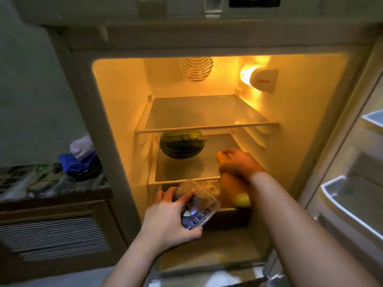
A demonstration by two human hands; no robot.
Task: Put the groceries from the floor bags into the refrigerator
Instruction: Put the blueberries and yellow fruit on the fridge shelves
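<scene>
The refrigerator stands open and lit inside. A striped green watermelon lies at the back left of the second glass shelf. My left hand grips a clear plastic clamshell box with brownish contents and a label, held in front of the second shelf's edge. My right hand grips an orange-yellow fruit-like item from above, at the right front of that shelf. Part of this item is hidden by my hand.
The top glass shelf holds nothing. The open door with its bins stands at the right. On the left a patterned countertop carries blue and white bags, above a cabinet with a slatted vent.
</scene>
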